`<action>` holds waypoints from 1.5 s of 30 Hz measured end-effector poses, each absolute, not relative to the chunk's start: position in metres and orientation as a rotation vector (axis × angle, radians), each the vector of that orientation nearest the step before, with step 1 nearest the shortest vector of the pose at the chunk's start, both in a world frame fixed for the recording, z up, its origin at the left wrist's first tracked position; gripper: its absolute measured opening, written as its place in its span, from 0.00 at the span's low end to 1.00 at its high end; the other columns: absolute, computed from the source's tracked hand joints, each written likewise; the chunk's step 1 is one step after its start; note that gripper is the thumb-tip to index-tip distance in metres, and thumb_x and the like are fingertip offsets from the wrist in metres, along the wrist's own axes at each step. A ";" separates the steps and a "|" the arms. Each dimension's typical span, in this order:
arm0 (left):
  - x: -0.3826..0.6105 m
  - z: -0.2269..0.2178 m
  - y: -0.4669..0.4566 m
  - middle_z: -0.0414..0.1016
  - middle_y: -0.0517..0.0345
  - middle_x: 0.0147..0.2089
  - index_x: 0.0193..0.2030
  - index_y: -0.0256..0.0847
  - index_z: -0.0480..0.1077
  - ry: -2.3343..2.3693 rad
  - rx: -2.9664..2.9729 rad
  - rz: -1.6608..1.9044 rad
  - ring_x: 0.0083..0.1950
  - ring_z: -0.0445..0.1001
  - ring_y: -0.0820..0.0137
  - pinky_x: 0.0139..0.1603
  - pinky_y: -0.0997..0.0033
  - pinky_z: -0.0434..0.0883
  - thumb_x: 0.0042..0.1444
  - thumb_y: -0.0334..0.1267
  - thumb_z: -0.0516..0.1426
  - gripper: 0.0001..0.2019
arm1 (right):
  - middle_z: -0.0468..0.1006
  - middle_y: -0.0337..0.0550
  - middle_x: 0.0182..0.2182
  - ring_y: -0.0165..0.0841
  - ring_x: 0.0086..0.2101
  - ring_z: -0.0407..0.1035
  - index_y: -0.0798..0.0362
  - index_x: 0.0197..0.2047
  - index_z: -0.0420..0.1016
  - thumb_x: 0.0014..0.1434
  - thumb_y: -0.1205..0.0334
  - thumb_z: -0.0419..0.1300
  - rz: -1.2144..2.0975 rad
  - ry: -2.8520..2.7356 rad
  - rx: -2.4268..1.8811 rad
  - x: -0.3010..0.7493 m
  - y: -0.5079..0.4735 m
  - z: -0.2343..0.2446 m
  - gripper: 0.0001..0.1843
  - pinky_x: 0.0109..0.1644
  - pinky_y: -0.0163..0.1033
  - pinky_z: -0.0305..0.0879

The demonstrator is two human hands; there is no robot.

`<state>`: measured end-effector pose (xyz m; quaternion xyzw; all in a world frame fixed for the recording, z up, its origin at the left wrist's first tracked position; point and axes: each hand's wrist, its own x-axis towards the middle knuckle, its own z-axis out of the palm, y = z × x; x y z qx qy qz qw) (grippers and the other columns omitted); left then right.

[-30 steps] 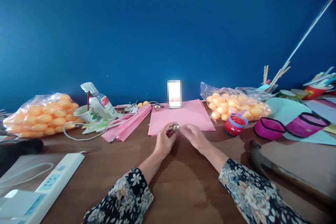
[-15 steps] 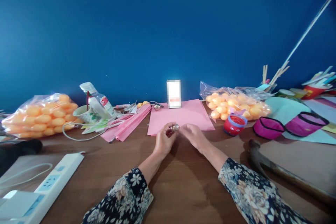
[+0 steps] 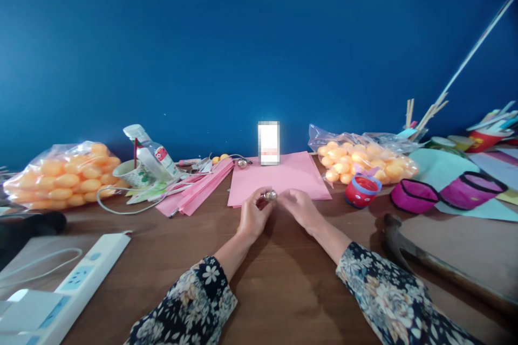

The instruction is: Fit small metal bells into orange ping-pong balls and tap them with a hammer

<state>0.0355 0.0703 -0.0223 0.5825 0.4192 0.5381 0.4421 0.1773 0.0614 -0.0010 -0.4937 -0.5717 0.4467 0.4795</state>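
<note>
A small silvery bell [image 3: 271,195] is pinched by the left hand [image 3: 253,218], its fingers closed about the near side while the outer face is left exposed, perhaps so that it can be reached from the other side. The right hand [image 3: 300,209] is held just beside it, with its fingers bent and brought close together; whether the bell is touched by them, or anything is gripped there, cannot be told at this scale. The bell is thus set between the two sets of fingertips, at those of the left, near the front edge of a pink paper sheet [image 3: 289,177]. The sheet is laid flat on the tabletop [image 3: 279,291], seemingly as a work surface. On it, farther back, a second shiny ball [image 3: 242,163] is seen. A hammer [image 3: 437,265] is laid well apart, to the right.
</note>
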 end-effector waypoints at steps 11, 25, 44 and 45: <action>0.035 -0.025 0.071 0.75 0.53 0.40 0.43 0.38 0.69 1.038 1.444 1.340 0.41 0.74 0.67 0.44 0.67 0.70 0.44 0.32 0.60 0.17 | 0.77 0.45 0.30 0.34 0.33 0.69 0.59 0.32 0.74 0.50 0.53 0.59 1.072 -1.425 -1.180 0.178 0.064 -0.008 0.15 0.39 0.38 0.63; 0.035 -0.024 0.070 0.75 0.53 0.41 0.43 0.38 0.70 1.071 1.466 1.337 0.41 0.74 0.67 0.44 0.67 0.70 0.44 0.32 0.60 0.16 | 0.77 0.45 0.30 0.34 0.32 0.69 0.58 0.31 0.74 0.48 0.52 0.61 1.066 -1.389 -1.190 0.178 0.063 -0.006 0.16 0.38 0.38 0.63; 0.036 -0.023 0.068 0.75 0.53 0.41 0.44 0.38 0.68 1.078 1.483 1.318 0.41 0.74 0.67 0.45 0.66 0.70 0.44 0.30 0.59 0.16 | 0.77 0.44 0.28 0.33 0.31 0.68 0.59 0.30 0.74 0.49 0.52 0.59 1.059 -1.411 -1.229 0.177 0.061 -0.001 0.16 0.36 0.36 0.63; 0.036 -0.023 0.068 0.75 0.52 0.41 0.43 0.38 0.68 1.080 1.487 1.316 0.41 0.74 0.67 0.45 0.66 0.70 0.44 0.30 0.59 0.16 | 0.77 0.44 0.28 0.33 0.31 0.69 0.59 0.30 0.74 0.49 0.52 0.59 1.053 -1.413 -1.232 0.177 0.061 -0.001 0.16 0.36 0.36 0.63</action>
